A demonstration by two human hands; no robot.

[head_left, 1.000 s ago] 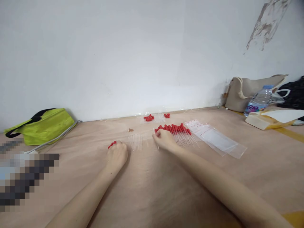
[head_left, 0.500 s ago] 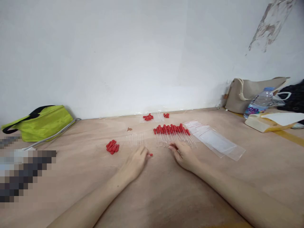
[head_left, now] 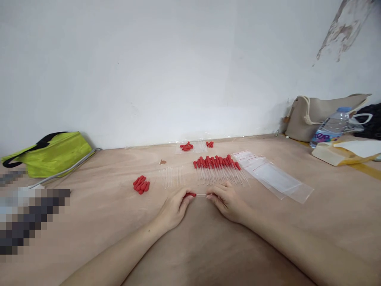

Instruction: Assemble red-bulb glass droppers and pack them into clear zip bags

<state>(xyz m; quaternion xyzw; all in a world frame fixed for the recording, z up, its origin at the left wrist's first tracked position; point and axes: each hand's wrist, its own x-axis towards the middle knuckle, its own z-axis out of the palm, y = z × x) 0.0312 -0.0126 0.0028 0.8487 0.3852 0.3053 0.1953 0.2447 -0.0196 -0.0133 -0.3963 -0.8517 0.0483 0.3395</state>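
Note:
My left hand (head_left: 176, 207) is closed on a red rubber bulb (head_left: 191, 194) whose open end points right. Facing it, my right hand (head_left: 226, 201) pinches a clear glass dropper tube (head_left: 201, 195) that lies level in line with the bulb. Whether the tube's tip touches the bulb I cannot tell. Beyond my right hand is a row of droppers (head_left: 216, 163) with red bulbs on clear tubes. Loose clear tubes (head_left: 172, 176) lie beyond my left hand, and a small heap of red bulbs (head_left: 141, 184) sits to their left.
Clear zip bags (head_left: 274, 176) lie at the right. More red bulbs (head_left: 186, 146) and tubes rest on plastic by the wall. A yellow-green bag (head_left: 56, 155) stands at left; a water bottle (head_left: 331, 127), a beige bag (head_left: 297, 121) and an opened paper packet (head_left: 330, 154) are at right.
My hands have come into line with each other. The glass tube now shows between them, and more of the red bulb shows in my left hand.

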